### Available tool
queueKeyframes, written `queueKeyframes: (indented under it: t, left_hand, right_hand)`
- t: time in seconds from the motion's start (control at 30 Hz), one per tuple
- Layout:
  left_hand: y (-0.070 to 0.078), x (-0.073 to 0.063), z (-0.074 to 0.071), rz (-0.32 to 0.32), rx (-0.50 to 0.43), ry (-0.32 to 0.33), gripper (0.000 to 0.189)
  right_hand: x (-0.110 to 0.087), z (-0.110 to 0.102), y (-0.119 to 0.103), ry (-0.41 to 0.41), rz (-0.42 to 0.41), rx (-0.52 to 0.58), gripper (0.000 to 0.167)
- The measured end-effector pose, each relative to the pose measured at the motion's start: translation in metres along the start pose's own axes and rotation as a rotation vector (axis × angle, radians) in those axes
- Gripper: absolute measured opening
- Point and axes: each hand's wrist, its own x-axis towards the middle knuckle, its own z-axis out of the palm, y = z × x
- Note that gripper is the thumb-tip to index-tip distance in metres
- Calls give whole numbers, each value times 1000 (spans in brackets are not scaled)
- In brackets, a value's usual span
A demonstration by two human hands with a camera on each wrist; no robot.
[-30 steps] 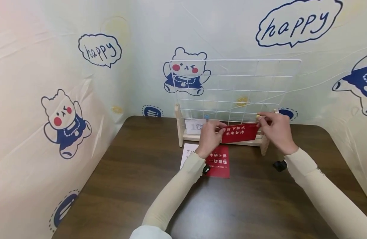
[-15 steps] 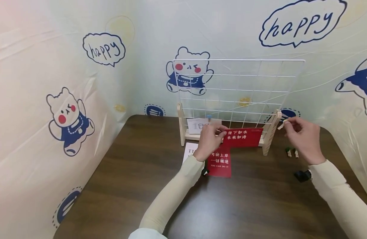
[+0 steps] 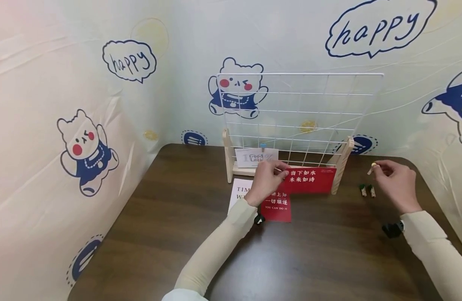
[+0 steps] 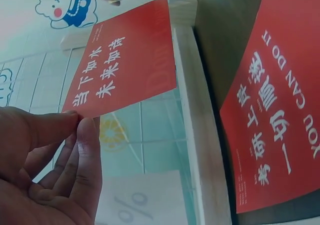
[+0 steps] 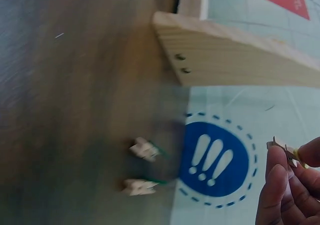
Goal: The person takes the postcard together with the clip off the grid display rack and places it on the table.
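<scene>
My left hand pinches a red card with white Chinese lettering by its left edge, holding it in front of the wire grid rack. In the left wrist view the thumb and a fingertip meet at the card's corner. Off to the right of the rack, my right hand pinches a small wooden clip with a yellow top between thumb and fingers. A white "Good Luck" card hangs low on the grid at the left under a blue-topped clip.
Two wooden clips with green tops, one of them a clip, lie on the brown table below my right hand. Another red card and a white card lie before the rack. The rack has wooden feet.
My right hand has moved away from the grid to the right, carrying the yellow-topped clip. The left hand has lowered the red card slightly and shifted it a little right.
</scene>
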Motion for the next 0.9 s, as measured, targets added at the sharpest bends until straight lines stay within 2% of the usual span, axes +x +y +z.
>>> queueKeyframes:
  t: [0.23, 0.53, 0.77, 0.9]
  left_hand:
    - [1, 0, 9, -14, -33, -58, 13]
    - [3, -1, 18, -97, -160, -122, 13]
    - [3, 0, 24, -89, -103, -156, 14]
    - [3, -1, 28, -102, -101, -184, 14]
  right_hand:
    - [-4, 2, 15, -42, 66, -50, 37]
    - [-6, 2, 34, -134, 99, -67, 39]
    - [-2, -3, 49, -177, 98, -93, 38]
    - [-2, -6, 54, -232, 117, -114, 37]
